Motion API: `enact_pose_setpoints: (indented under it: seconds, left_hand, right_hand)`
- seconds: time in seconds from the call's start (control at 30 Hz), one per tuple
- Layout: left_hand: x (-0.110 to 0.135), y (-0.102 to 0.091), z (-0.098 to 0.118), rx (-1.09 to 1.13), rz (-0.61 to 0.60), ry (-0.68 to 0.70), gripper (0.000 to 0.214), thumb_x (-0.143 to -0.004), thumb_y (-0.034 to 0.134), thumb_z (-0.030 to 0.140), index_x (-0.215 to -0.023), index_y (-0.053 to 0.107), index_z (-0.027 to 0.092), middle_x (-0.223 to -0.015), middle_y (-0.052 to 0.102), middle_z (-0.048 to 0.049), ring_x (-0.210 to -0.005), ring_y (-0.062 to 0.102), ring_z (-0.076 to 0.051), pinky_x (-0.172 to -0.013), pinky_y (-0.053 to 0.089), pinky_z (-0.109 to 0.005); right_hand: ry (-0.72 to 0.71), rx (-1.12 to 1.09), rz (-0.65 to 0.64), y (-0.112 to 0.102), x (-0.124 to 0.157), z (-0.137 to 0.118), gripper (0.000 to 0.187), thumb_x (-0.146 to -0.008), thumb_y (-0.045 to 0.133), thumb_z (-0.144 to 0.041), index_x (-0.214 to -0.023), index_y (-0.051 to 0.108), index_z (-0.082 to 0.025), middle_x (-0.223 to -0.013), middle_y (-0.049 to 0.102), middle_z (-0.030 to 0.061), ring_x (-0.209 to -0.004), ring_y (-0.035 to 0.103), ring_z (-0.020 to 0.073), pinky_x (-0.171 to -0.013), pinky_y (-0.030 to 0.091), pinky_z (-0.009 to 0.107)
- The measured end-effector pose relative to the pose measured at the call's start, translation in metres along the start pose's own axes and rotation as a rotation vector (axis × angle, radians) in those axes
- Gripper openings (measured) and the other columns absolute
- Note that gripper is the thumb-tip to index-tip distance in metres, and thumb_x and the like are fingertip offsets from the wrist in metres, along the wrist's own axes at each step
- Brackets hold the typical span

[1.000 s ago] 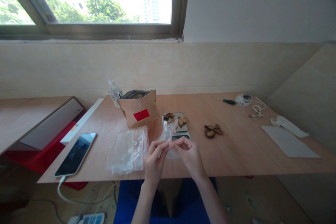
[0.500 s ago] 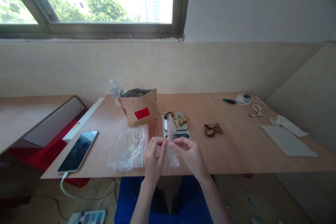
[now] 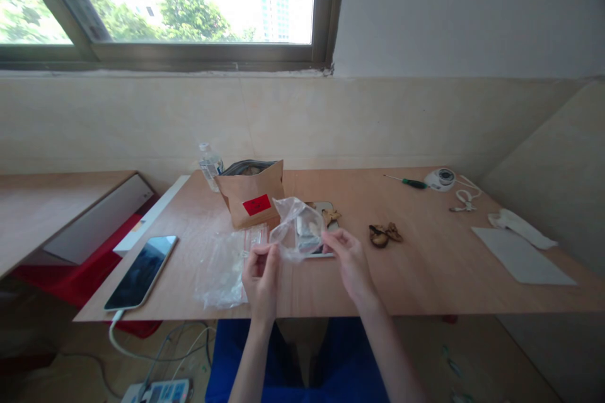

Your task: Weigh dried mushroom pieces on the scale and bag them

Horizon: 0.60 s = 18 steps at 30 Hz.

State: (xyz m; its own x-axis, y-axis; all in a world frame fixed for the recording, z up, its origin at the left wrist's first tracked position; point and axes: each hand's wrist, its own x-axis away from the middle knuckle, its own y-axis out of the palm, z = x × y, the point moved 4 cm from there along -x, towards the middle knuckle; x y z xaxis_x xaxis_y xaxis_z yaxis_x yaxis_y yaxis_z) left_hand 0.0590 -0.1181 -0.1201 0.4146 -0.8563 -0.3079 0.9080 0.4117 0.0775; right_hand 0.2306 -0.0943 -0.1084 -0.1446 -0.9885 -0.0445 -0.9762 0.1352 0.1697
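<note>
A clear plastic zip bag (image 3: 293, 230) is stretched between my two hands, over the near part of a small digital scale (image 3: 326, 206). My left hand (image 3: 261, 277) pinches the bag's left side, and my right hand (image 3: 347, 258) pinches its right side. Dried mushroom pieces (image 3: 331, 216) lie on the scale's plate, partly covered by the bag. Left of my left hand, more clear zip bags (image 3: 220, 267) with red strips lie in a flat pile. An open brown paper pouch (image 3: 250, 192) with a red label stands behind them.
More dried mushrooms (image 3: 385, 235) lie right of the scale. A phone (image 3: 140, 272) on a cable is at the left edge, a water bottle (image 3: 210, 167) at the back. Toward the right are a green screwdriver (image 3: 414, 183), a white camera (image 3: 440, 179) and a white sheet (image 3: 522, 256).
My hands have moved apart, the left one leftward and the right one slightly up and right. The bag, narrow and upright before, is now spread wide between them.
</note>
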Motion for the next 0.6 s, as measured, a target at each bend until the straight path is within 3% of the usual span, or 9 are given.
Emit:
enact_pose_setpoints:
  seconds: [0.1, 0.2, 0.27, 0.33, 0.43, 0.6]
  left_hand:
    - [-0.009, -0.003, -0.001, -0.019, 0.085, -0.004, 0.020, -0.080, 0.057, 0.036, -0.074, 0.055, 0.017, -0.072, 0.056, 0.0006, -0.069, 0.054, -0.012, -0.068, 0.043, -0.023]
    - [-0.015, 0.003, 0.005, -0.060, 0.050, 0.050, 0.021, -0.082, 0.055, 0.036, -0.072, 0.051, 0.017, -0.093, 0.058, -0.0044, -0.090, 0.056, -0.017, -0.082, 0.043, -0.028]
    - [-0.018, 0.011, 0.009, -0.114, -0.030, 0.083, 0.024, -0.082, 0.054, 0.036, -0.069, 0.049, 0.018, -0.108, 0.057, -0.0074, -0.107, 0.052, -0.021, -0.093, 0.039, -0.033]
    - [-0.020, 0.019, 0.010, -0.117, -0.119, 0.070, 0.025, -0.083, 0.051, 0.037, -0.067, 0.046, 0.018, -0.114, 0.057, -0.0087, -0.113, 0.049, -0.022, -0.096, 0.037, -0.035]
    - [-0.022, 0.027, 0.005, -0.050, -0.161, -0.006, 0.024, -0.084, 0.049, 0.037, -0.069, 0.043, 0.019, -0.113, 0.060, -0.0093, -0.110, 0.053, -0.021, -0.092, 0.040, -0.035]
    - [-0.023, 0.030, -0.009, -0.052, -0.102, -0.085, 0.021, -0.082, 0.052, 0.035, -0.071, 0.044, 0.019, -0.110, 0.061, -0.0091, -0.103, 0.056, -0.020, -0.089, 0.041, -0.034]
  right_hand:
    - [-0.001, 0.112, -0.093, -0.009, -0.017, 0.004, 0.030, -0.071, 0.066, -0.045, -0.063, 0.059, -0.018, -0.063, 0.058, -0.0014, -0.063, 0.054, 0.0129, -0.065, 0.042, 0.025]
    - [-0.148, 0.315, -0.267, -0.016, -0.039, 0.008, 0.034, -0.083, 0.049, -0.048, -0.084, 0.068, -0.020, -0.098, 0.065, 0.0058, -0.096, 0.058, 0.0191, -0.083, 0.043, 0.032]
    - [-0.311, 0.512, -0.185, -0.029, -0.058, 0.014, 0.033, -0.086, 0.045, -0.045, -0.097, 0.067, -0.022, -0.116, 0.059, 0.0079, -0.115, 0.049, 0.0208, -0.097, 0.035, 0.037]
    - [-0.384, 0.740, -0.100, -0.043, -0.077, 0.025, 0.032, -0.082, 0.052, -0.039, -0.106, 0.064, -0.022, -0.126, 0.054, 0.0106, -0.122, 0.043, 0.0243, -0.102, 0.029, 0.044]
    - [-0.398, 0.928, -0.153, -0.055, -0.096, 0.045, 0.036, -0.080, 0.054, -0.033, -0.115, 0.059, -0.024, -0.129, 0.052, 0.0099, -0.123, 0.043, 0.0246, -0.101, 0.031, 0.045]
    - [-0.423, 0.933, -0.162, -0.063, -0.102, 0.059, 0.030, -0.084, 0.049, -0.026, -0.110, 0.062, -0.021, -0.110, 0.063, 0.0084, -0.102, 0.057, 0.0198, -0.089, 0.042, 0.034]
